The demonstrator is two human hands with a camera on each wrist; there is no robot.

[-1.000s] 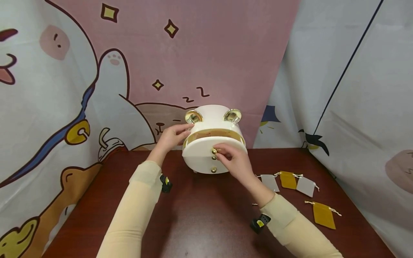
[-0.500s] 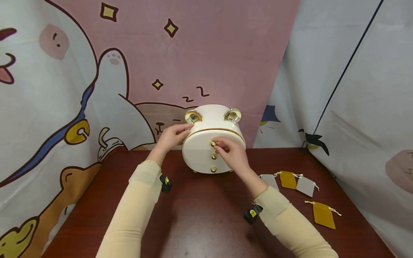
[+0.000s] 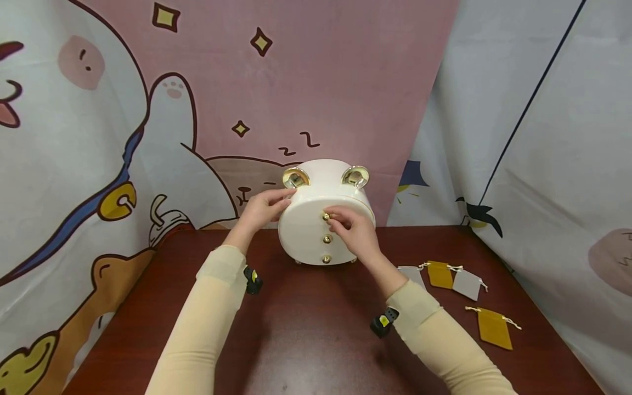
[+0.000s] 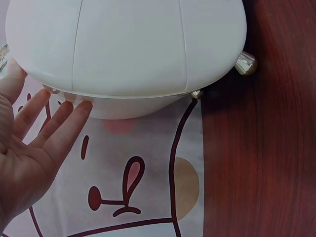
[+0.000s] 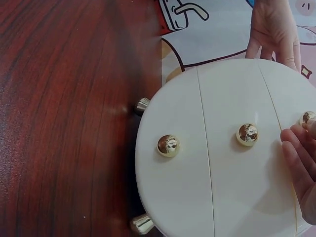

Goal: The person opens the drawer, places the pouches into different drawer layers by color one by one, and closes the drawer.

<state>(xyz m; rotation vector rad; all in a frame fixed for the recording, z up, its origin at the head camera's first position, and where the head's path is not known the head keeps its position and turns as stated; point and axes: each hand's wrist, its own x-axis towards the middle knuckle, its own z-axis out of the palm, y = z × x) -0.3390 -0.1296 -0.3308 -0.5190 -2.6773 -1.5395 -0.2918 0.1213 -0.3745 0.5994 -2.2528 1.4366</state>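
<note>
A white rounded jewelry box (image 3: pixel 302 233) with stacked drawers, gold ear-like rings on top and small metal feet stands on the table. My right hand (image 3: pixel 356 233) pinches the gold knob (image 3: pixel 326 216) of the top drawer between thumb and fingers, and this drawer sits flush with the box. Two lower knobs, the middle knob (image 5: pixel 247 134) and the bottom knob (image 5: pixel 168 146), are untouched. On the box's left side rests my left hand (image 3: pixel 261 211); in the left wrist view its fingers (image 4: pixel 67 129) stretch out to the box's edge, their tips partly hidden behind it.
Several small drawstring pouches lie at the right: a mustard pouch (image 3: pixel 440 275), a grey pouch (image 3: pixel 467 284), another mustard pouch (image 3: pixel 495 328), and a grey pouch (image 3: pixel 411 274) partly hidden by the right arm. A printed cartoon cloth (image 3: pixel 316 82) hangs behind the dark wooden table (image 3: pixel 296 340).
The top drawer, partly out a second ago with its gold-brown inside showing, has slid fully back into the box. My right hand moved inward with its knob; my left hand stayed put.
</note>
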